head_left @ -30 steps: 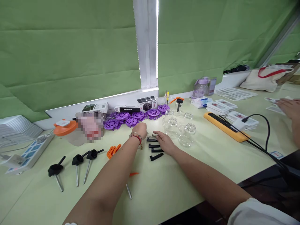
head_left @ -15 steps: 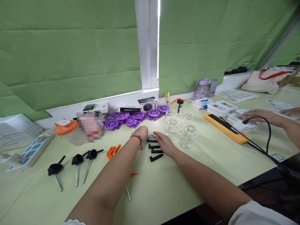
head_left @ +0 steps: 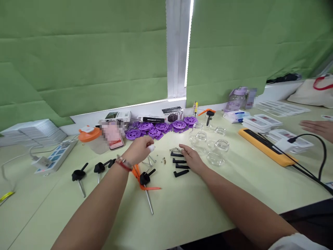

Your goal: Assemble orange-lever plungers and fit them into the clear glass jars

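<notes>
Mid-frame, the left hand [head_left: 139, 151] pinches a small white piece [head_left: 151, 148]; the right hand [head_left: 191, 158] lies open beside black clips [head_left: 180, 166].

A small black-and-white box [head_left: 173, 114] at the bench's [head_left: 182, 208] far edge, by the window sill, bears the words "CUP HOLDER" printed sideways. Print on the long black box [head_left: 151, 119] beside it is too small to read.

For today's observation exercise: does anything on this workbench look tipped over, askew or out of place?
One clear glass jar lies on its side, while the other jars beside it stand upright. Nothing looks spilled or broken.
</notes>
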The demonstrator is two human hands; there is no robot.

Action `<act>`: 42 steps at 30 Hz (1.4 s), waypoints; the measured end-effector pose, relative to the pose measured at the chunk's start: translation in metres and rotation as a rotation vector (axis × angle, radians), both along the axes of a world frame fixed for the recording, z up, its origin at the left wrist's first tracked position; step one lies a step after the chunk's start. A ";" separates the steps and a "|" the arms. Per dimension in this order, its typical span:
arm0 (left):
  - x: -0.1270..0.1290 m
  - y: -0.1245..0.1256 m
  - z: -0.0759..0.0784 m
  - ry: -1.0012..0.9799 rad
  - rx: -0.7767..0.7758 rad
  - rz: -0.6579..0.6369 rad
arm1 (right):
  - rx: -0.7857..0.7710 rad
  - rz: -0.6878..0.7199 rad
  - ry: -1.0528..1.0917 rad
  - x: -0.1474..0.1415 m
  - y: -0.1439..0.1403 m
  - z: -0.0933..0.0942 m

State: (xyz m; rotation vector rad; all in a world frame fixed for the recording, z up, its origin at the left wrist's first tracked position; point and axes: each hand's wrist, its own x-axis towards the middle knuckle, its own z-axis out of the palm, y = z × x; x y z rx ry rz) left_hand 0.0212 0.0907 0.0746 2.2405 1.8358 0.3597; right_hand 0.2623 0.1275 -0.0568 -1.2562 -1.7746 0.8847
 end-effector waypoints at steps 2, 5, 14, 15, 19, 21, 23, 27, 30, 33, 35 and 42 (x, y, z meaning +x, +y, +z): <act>-0.011 -0.036 -0.004 0.121 0.012 0.162 | 0.077 0.015 -0.005 -0.001 -0.008 0.007; -0.011 -0.078 -0.028 0.291 -0.095 0.336 | 0.245 0.138 -0.031 -0.011 -0.026 0.022; -0.001 -0.106 -0.064 0.243 -0.141 0.235 | 0.086 0.535 -0.209 -0.065 -0.077 0.038; -0.003 -0.106 -0.063 0.224 -0.143 0.208 | 0.050 0.523 -0.192 -0.067 -0.078 0.037; -0.009 -0.106 -0.065 0.069 -0.132 0.167 | -0.258 0.496 -0.124 -0.070 -0.078 0.029; -0.011 -0.106 -0.069 -0.042 -0.127 0.171 | -0.400 0.505 -0.060 -0.073 -0.079 0.024; -0.011 -0.105 -0.073 -0.145 -0.112 0.156 | -0.462 0.507 -0.002 -0.075 -0.080 0.020; -0.013 -0.104 -0.081 -0.285 -0.063 0.107 | -0.506 0.459 0.040 -0.078 -0.080 0.024; -0.015 -0.106 -0.084 -0.361 -0.041 0.049 | -0.594 0.349 0.116 -0.079 -0.076 0.034; -0.016 -0.108 -0.083 -0.415 -0.046 -0.030 | -0.699 0.305 0.230 -0.082 -0.070 0.040; -0.016 -0.109 -0.081 -0.439 -0.048 -0.097 | -0.733 0.325 0.266 -0.086 -0.066 0.041; -0.024 -0.107 -0.069 -0.436 -0.012 -0.218 | -0.644 0.349 0.339 -0.105 -0.058 0.047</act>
